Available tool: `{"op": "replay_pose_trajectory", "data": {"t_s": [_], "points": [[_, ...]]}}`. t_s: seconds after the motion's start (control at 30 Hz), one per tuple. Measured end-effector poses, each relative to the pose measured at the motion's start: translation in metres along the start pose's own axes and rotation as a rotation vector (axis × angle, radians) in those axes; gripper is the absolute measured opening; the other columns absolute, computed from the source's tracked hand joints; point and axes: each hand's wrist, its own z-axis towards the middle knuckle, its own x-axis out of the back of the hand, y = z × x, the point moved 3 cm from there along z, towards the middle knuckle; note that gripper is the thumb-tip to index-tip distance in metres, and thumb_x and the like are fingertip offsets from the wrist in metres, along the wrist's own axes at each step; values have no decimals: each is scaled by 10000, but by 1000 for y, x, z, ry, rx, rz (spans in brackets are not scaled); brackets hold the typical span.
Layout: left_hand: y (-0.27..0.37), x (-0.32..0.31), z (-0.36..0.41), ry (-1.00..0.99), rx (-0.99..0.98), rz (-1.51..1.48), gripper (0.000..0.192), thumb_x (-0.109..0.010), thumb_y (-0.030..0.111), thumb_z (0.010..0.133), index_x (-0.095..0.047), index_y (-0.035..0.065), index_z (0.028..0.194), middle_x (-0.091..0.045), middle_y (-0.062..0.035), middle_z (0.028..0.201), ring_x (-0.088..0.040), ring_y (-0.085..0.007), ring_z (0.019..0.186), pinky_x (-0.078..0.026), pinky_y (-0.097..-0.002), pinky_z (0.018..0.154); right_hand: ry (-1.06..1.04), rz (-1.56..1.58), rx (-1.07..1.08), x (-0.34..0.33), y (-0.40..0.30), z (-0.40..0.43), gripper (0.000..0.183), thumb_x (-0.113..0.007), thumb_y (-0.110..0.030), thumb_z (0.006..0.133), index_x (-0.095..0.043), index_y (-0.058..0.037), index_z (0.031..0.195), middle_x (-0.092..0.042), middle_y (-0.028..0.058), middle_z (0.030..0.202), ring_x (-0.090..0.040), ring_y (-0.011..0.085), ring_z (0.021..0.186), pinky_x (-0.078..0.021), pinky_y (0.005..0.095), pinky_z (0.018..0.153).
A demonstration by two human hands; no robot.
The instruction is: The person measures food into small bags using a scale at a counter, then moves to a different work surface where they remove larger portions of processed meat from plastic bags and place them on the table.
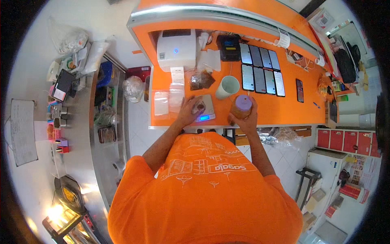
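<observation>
My left hand (188, 111) is at the left side of a small digital kitchen scale (208, 100) with a lit blue display. Its fingers hold a small clear plastic bag (200, 106) with something brown inside, over the scale's platform. My right hand (249, 118) grips a jar (238, 112) of brown contents, topped by a purple lid (243, 102). Between and beyond the hands stands a pale green cup (229, 86). Behind the scale lies a larger clear bag of dark brown contents (201, 80). Flat clear zip bags (176, 97) lie left of my left hand.
A white label printer (176, 48) stands at the back left of the orange counter (289, 113). Several smartphones (260, 80) lie in two rows beyond the jar, and another phone (299, 90) lies farther right. Overhead runs a metal-edged shelf (213, 12). A steel counter (77, 128) is at far left.
</observation>
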Motion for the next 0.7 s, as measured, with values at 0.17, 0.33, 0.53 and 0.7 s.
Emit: {"op": "replay_pose_trajectory", "data": {"t_s": [0.17,0.33,0.53,0.7], "points": [[11,-6,-1,45,92,47,651,-755,266,796,-476,131,1369,-590,-144,1121,-520,-314,1136,-331,-527,1023,332,122,-156,-6,11,-16,1075,-916,-221,630,-246,-56,1455,-368,166,1430,-430,303,1298,-419,421,1042],[11,-15,10,-39,301,-515,621,-743,109,820,-453,92,1369,-652,-97,971,-620,-210,945,-494,-365,821,311,56,-5,2,14,-12,1004,-872,-254,702,-244,-45,1457,-362,174,1424,-429,316,1267,-374,446,1068],[103,59,30,-66,204,-1020,522,-652,11,893,-442,37,1370,-697,-93,1056,-646,-149,954,-523,-260,783,470,-398,305,38,-90,8,665,-814,-288,760,-502,-37,1291,-538,128,1269,-488,298,1208,-312,469,1052],[156,97,34,-214,39,-1003,321,-622,18,920,-579,-9,1237,-689,-97,1098,-649,-157,985,-536,-291,895,20,-317,187,23,-140,27,267,-791,-184,765,-703,-89,999,-671,81,997,-567,230,1103,-332,407,978]]}}
